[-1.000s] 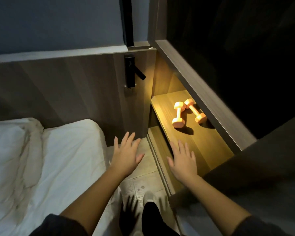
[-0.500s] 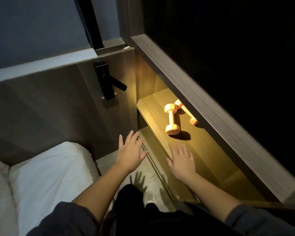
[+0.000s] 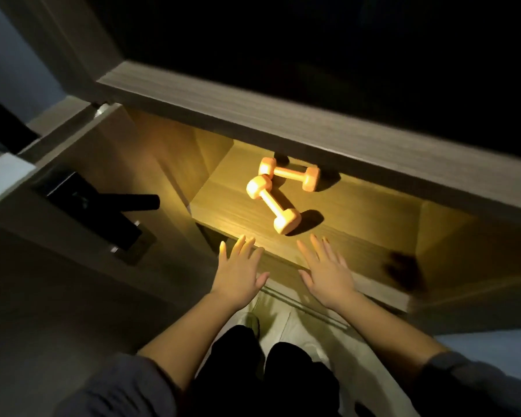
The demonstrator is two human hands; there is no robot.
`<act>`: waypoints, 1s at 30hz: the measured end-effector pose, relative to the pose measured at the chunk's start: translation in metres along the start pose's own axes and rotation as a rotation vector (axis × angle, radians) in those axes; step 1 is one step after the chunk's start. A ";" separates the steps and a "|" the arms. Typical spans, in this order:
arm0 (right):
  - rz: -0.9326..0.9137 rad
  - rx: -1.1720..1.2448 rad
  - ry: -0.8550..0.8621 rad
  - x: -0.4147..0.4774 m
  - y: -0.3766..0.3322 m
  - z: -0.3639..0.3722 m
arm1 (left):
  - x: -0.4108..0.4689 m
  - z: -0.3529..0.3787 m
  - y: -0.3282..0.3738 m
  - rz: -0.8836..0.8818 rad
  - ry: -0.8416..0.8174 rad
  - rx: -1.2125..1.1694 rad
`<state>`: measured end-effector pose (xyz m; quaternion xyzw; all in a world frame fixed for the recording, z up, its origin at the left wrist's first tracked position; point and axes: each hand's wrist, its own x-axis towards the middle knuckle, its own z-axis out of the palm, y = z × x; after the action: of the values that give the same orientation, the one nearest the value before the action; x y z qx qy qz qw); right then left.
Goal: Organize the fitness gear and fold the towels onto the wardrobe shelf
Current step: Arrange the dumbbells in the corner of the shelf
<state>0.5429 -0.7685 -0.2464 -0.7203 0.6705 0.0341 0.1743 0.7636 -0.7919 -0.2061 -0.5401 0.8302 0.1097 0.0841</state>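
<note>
Two small orange dumbbells lie on the lit wooden wardrobe shelf (image 3: pixel 358 218). The nearer dumbbell (image 3: pixel 272 207) points diagonally toward me; the farther dumbbell (image 3: pixel 289 173) lies crosswise behind it, their left ends touching. My left hand (image 3: pixel 238 273) hovers with fingers spread at the shelf's front left edge, holding nothing. My right hand (image 3: pixel 325 270) is spread flat over the shelf's front edge, just short of the nearer dumbbell, also empty. No towels are in view.
A thick wooden shelf board (image 3: pixel 313 121) overhangs the lit shelf, dark space above it. An open door panel with a black lever handle (image 3: pixel 124 203) stands close on the left. My legs and the pale floor (image 3: pixel 286 323) are below.
The view has swung right and toward the wardrobe; the bed has left the frame. Both hands stay spread and empty, now nearer the shelf edge. The dumbbells have not moved.
</note>
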 end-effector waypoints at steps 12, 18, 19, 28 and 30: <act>0.154 -0.074 0.247 -0.021 -0.016 0.150 | -0.005 0.160 -0.038 0.166 0.215 -0.058; 0.237 -0.063 0.308 -0.043 -0.032 0.163 | -0.007 0.167 -0.040 0.200 0.313 -0.085; 0.241 -0.073 0.307 -0.044 -0.032 0.161 | -0.003 0.162 -0.037 0.208 0.319 -0.083; 0.283 -0.100 0.361 0.055 0.015 0.098 | 0.098 0.114 -0.006 0.246 0.464 -0.176; 0.290 -0.104 0.329 0.078 0.025 0.097 | 0.120 0.111 -0.001 0.241 0.417 -0.192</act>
<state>0.5443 -0.8146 -0.3647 -0.6203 0.7838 -0.0246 0.0183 0.7180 -0.8675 -0.3438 -0.4540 0.8736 0.0834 -0.1541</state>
